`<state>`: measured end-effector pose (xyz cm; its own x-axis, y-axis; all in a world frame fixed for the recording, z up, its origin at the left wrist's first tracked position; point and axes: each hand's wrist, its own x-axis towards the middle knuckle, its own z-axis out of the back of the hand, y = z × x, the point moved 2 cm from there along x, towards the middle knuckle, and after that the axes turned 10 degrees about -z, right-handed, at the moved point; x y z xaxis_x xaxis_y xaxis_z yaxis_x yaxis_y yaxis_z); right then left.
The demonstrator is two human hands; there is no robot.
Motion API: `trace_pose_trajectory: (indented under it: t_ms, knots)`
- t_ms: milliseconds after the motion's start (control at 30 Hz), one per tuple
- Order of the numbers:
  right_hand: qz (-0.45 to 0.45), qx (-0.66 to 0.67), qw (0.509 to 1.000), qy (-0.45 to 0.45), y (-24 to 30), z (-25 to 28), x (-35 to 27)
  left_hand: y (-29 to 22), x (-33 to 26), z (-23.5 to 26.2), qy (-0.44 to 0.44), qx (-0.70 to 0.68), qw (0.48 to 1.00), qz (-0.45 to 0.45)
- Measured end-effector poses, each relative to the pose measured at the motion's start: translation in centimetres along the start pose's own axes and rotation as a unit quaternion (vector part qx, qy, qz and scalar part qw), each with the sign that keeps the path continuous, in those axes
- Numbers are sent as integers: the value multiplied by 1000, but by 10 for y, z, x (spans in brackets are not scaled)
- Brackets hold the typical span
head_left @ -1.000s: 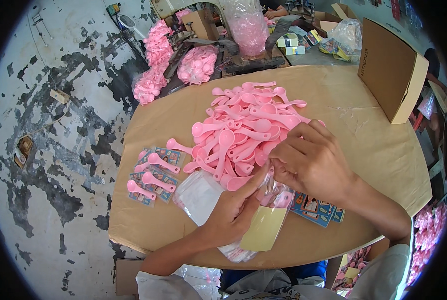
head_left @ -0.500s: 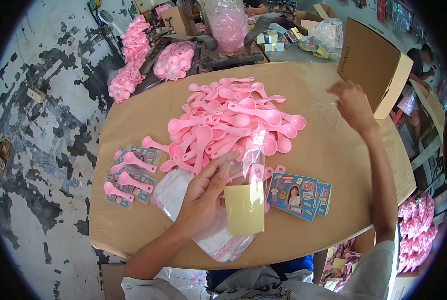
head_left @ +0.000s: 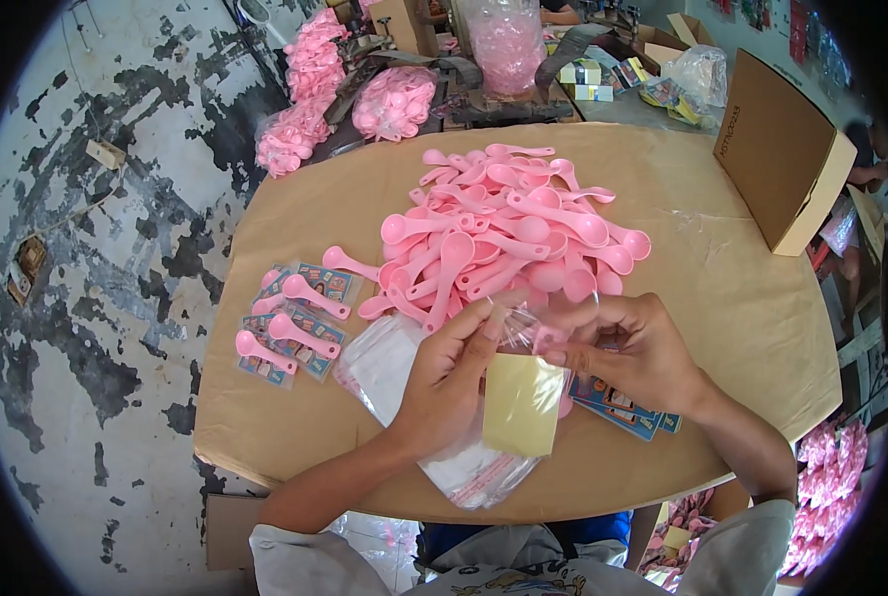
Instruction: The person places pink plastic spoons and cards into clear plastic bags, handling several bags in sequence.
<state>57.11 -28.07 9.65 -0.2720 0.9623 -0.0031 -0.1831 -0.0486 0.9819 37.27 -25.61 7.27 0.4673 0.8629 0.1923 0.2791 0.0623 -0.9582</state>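
Between my two hands is a clear plastic bag (head_left: 523, 328) with a pale yellow card (head_left: 521, 405) inside and a pink spoon partly visible behind the fingers. My left hand (head_left: 449, 368) pinches the bag's left upper edge. On the opposite side my right hand (head_left: 638, 348) grips its top right corner, thumb and fingers together. A stack of flat clear bags (head_left: 389, 360) lies under my left hand. Blue printed cards (head_left: 618, 409) are partly hidden beneath my right hand. Beyond both hands rises a heap of pink measuring spoons (head_left: 508, 223).
Several filled packets with a spoon and blue card (head_left: 310, 316) lie at the left on the brown-covered table (head_left: 295, 214). An open cardboard box (head_left: 777, 149) stands at the back right. Bags of pink spoons (head_left: 394, 102) sit beyond the far edge.
My right hand has come from the far right of the table to the bag and now grips its upper right. The bag's top is gathered between both hands. The view has shifted slightly.
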Motion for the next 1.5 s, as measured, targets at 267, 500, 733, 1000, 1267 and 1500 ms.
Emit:
trace_pose_trajectory:
  t_ms: [267, 500, 733, 1000, 1267, 1500]
  knots:
    - [-1, 8, 1000, -17, -7, 3, -4, 3, -2, 5, 20, -23, 999, 20]
    - [44, 39, 997, -47, -19, 1, -2, 0, 4, 8, 62, 47, 997, -11]
    - [196, -38, 979, -39, -18, 11, -2, -2, 6, 16, 121, 55, 987, -87]
    - [340, -236, 907, -76, -8, 14, -4, -6, 9, 23, 186, 181, 943, -207]
    - [386, -333, 856, -88, -3, 11, -7, 5, 6, 26, 165, 156, 963, -148]
    - [379, -347, 852, -96, 0, 11, -6, -16, 10, 27, 188, 76, 978, -56]
